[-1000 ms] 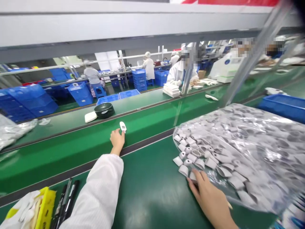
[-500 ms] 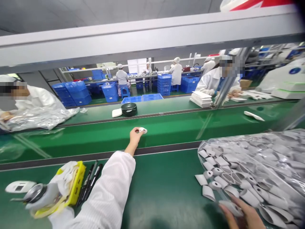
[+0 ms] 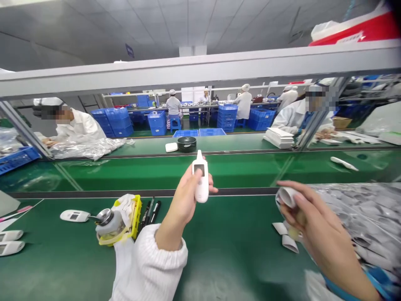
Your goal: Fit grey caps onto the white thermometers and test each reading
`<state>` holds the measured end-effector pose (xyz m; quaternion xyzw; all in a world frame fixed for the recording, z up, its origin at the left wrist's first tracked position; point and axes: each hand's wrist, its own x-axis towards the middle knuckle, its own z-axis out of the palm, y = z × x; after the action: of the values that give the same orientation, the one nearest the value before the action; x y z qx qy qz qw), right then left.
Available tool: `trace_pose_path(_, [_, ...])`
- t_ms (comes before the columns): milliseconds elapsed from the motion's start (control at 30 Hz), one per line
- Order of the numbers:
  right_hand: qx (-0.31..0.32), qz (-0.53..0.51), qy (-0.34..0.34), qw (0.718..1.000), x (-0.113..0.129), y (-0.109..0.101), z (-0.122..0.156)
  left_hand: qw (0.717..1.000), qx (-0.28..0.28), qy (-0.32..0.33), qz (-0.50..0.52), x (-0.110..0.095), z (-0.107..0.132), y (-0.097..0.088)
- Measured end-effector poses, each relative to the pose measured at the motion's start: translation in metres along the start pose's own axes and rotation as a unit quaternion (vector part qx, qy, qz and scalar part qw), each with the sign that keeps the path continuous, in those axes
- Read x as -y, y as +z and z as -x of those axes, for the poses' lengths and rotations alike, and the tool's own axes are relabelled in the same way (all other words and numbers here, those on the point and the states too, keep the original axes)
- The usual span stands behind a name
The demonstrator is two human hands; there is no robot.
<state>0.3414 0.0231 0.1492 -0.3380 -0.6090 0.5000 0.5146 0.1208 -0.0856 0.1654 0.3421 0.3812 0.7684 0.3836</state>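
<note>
My left hand point(image 3: 184, 200) is raised above the green table, closed round a white thermometer point(image 3: 201, 177) held upright with its small grey screen facing me. My right hand point(image 3: 308, 213) is lifted at the right, its fingers pinched on a small white cap point(image 3: 286, 195). Under and beyond that hand lies a clear plastic bag of white caps point(image 3: 369, 217), with a few loose caps point(image 3: 286, 238) spilled beside it on the table.
A yellow tray point(image 3: 133, 217) with a metal-topped bottle and cloth stands at the left, black pens point(image 3: 150, 211) beside it. White thermometers point(image 3: 73, 215) lie further left. A green conveyor belt point(image 3: 140, 171) runs across behind; co-workers in white sit beyond it.
My left hand has picked the white thermometer off the conveyor belt and drawn it back up towards me. My right hand has lifted from the bag with one cap. The view swung left and up.
</note>
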Motion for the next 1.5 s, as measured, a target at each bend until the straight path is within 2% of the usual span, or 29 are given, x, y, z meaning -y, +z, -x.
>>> trace_pose_path(33, [0.025, -0.025, 0.019, 0.999, 0.013, 0.013, -0.002, 1.0, 0.024, -0.014, 0.0, -0.005, 0.009, 0.004])
trace_pose_path(133, [0.056, -0.115, 0.005, 0.992, 0.034, 0.042, -0.002, 0.995, 0.095, -0.037, -0.016, -0.014, 0.029, 0.011])
trace_pose_path(200, [0.048, -0.155, -0.018, 0.987, 0.038, 0.054, 0.001, 0.99, 0.129, -0.045, -0.028, -0.016, 0.038, 0.013])
trace_pose_path(300, [0.05, -0.178, -0.051, 0.981, 0.036, 0.065, 0.004, 0.985, 0.152, -0.065, -0.041, -0.014, 0.046, 0.015])
trace_pose_path(400, [0.081, -0.18, -0.084, 0.977, 0.03, 0.072, 0.003, 0.983, 0.142, -0.08, -0.089, -0.009, 0.05, 0.017])
trace_pose_path(600, [0.122, -0.19, -0.111, 0.968, 0.022, 0.072, -0.003, 0.965, 0.126, -0.035, -0.228, 0.001, 0.051, 0.021])
trace_pose_path(767, [0.192, -0.1, -0.156, 0.964, 0.022, 0.066, -0.004, 0.954, 0.125, -0.022, -0.271, 0.004, 0.049, 0.02])
trace_pose_path(900, [0.143, -0.102, -0.166, 0.97, 0.022, 0.066, -0.003, 0.958, 0.111, -0.021, -0.263, 0.005, 0.049, 0.019])
trace_pose_path(1000, [0.15, -0.093, -0.173, 0.969, 0.023, 0.069, -0.001, 0.957, 0.105, 0.0, -0.271, 0.006, 0.05, 0.021])
trace_pose_path(1067, [0.132, -0.096, -0.175, 0.971, 0.023, 0.071, 0.001, 0.958, 0.097, 0.007, -0.271, 0.007, 0.051, 0.022])
trace_pose_path(1200, [0.108, -0.094, -0.202, 0.969, 0.021, 0.078, 0.006, 0.961, 0.084, -0.007, -0.263, 0.006, 0.051, 0.023])
trace_pose_path(1367, [0.076, -0.1, -0.227, 0.966, 0.014, 0.083, 0.01, 0.959, 0.099, -0.009, -0.265, 0.001, 0.05, 0.019])
trace_pose_path(1500, [0.074, -0.099, -0.222, 0.967, 0.012, 0.08, 0.009, 0.969, 0.161, -0.071, -0.172, -0.002, 0.054, 0.017])
